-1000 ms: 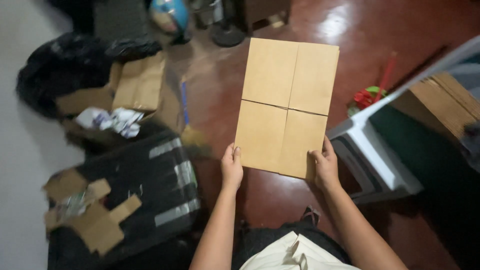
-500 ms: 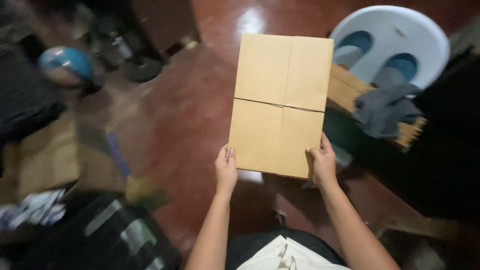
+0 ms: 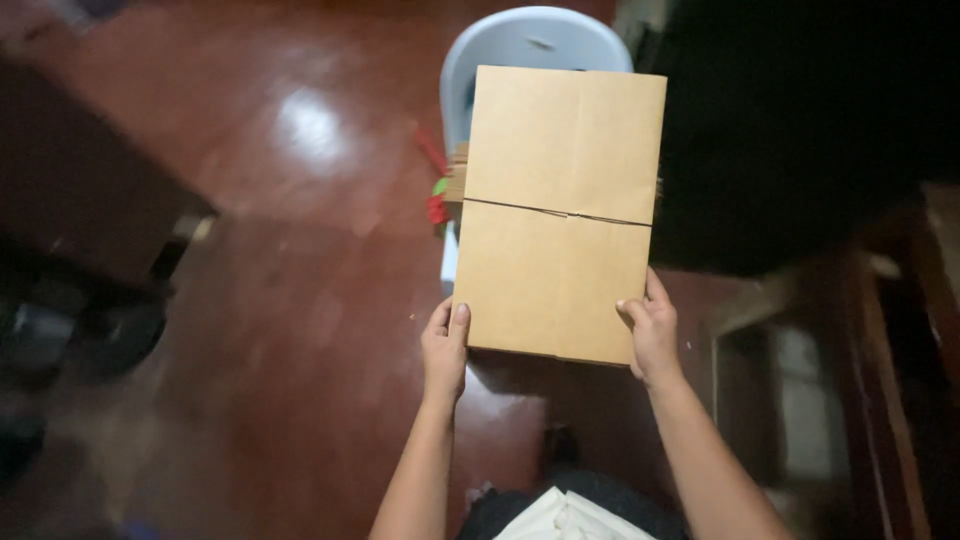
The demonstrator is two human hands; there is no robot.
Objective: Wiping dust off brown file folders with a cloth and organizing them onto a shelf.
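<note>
Above a glossy red-brown floor (image 3: 300, 250) and pale plastic chair (image 3: 530, 40), both hands' grips, left hand (image 3: 445, 350) and right hand (image 3: 652, 335), pinch a flat, matte cardboard box (image 3: 560, 210).

Dim room; glare patch on the red floor (image 3: 310, 130) up-left of the grip. Left edge motion-blurred, right side sunk in shadow.

I see a flattened brown cardboard box (image 3: 560, 210), plain and clean; a crease crosses its middle and a faint fold runs lengthwise; it is held flat, facing up, long side pointing away, gripped at its near corners above the floor.
</note>
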